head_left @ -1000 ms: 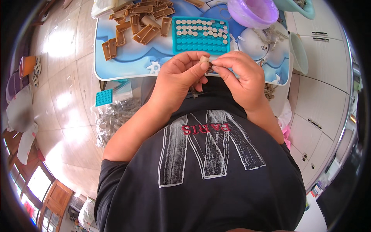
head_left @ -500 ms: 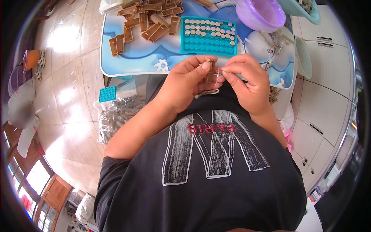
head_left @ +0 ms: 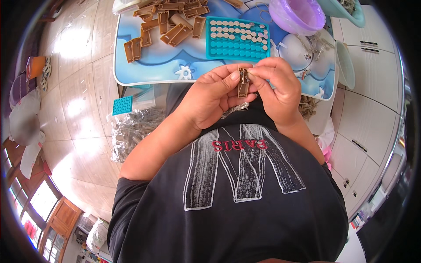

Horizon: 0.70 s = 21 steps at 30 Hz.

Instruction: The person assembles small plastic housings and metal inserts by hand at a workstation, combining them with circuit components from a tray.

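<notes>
From here I see the blue-patterned table (head_left: 151, 72), with a purple basin (head_left: 293, 27) and a turquoise tray (head_left: 232, 52) of pale discs on it. Just in front of its near edge, the left hand (head_left: 212, 90) grips a narrow brown plastic casing (head_left: 243, 84), thumb at its upper left, fingers behind. The right hand (head_left: 278, 87) narrows to fingertips at its upper right; I can't tell whether they pinch something small.

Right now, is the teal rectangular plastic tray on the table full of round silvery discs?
No, partly filled: discs lie in the upper rows of the tray, while most lower spots show bare teal.
</notes>
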Motion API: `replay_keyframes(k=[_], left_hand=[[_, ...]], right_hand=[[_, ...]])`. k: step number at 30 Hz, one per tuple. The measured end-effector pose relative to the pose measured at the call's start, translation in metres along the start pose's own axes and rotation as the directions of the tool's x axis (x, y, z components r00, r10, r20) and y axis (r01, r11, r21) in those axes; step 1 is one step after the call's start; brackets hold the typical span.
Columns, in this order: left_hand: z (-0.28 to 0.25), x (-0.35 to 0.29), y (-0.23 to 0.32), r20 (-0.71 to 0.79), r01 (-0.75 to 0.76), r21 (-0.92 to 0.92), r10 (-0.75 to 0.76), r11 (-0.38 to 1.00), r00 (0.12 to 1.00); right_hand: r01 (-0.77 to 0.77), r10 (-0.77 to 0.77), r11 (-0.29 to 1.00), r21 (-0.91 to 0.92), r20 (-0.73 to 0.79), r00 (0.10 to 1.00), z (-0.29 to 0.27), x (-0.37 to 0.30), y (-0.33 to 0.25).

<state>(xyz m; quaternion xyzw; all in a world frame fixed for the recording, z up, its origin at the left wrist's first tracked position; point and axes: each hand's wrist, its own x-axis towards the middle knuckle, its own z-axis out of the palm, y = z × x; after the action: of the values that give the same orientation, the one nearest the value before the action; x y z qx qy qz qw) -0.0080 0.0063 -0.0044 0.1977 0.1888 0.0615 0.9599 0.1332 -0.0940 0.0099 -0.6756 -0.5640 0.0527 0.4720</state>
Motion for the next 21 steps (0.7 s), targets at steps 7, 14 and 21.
replay_keyframes(k=[7,14,21], left_hand=[[0.0043,-0.0006,0.0002,-0.029,-0.003,0.009,0.003,1.0,1.0],[0.0025,-0.0005,-0.0014,0.004,0.0,0.003,0.0,1.0,1.0],[0.0074,-0.0021,0.0006,-0.082,-0.008,0.064,0.013,0.998,0.997]], right_hand=[[-0.048,0.05,0.995,0.092,-0.023,0.998,0.0009,-0.0017,0.0004],[-0.064,0.07,0.986,0.156,-0.032,0.997,0.0026,-0.0023,-0.0006],[0.049,-0.05,0.997,0.054,0.031,0.998,-0.0007,0.0044,0.0014]])
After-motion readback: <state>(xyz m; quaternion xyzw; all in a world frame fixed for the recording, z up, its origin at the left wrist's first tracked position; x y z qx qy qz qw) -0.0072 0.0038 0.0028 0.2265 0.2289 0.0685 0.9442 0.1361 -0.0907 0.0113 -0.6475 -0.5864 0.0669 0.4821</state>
